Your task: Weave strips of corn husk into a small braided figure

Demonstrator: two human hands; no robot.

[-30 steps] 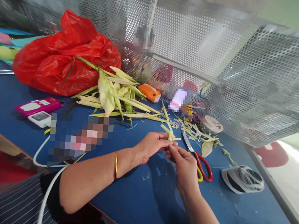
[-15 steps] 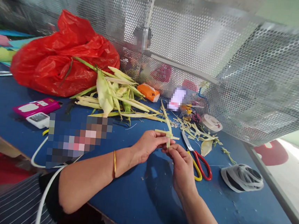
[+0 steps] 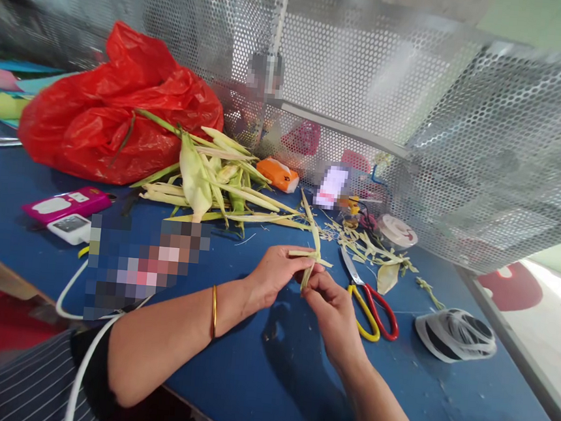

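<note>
A small cross of folded pale-green corn husk strips [image 3: 316, 240] is held above the blue table. Its long strip points away from me, with a short strip lying across it. My left hand [image 3: 277, 272] pinches the crossing from the left, thumb on top. My right hand [image 3: 333, 313] grips the lower end of the strips between thumb and fingers. Just right of that hand lie scissors [image 3: 373, 304] with one red and one yellow handle, blades spread. Beyond my hands is a heap of corn husks [image 3: 197, 183].
A red plastic bag [image 3: 102, 116] sits at the back left, an orange tissue pack [image 3: 276, 173] beside the husks. Husk scraps, a white tape roll [image 3: 396, 232] and a spool of white string [image 3: 455, 335] lie to the right. A perforated metal screen [image 3: 352, 66] stands behind the table [image 3: 231, 376].
My right hand has shifted slightly down and left, drawing the lower end of the husk strips with it. The short cross strip is tilted a little. My left hand stays almost where it was.
</note>
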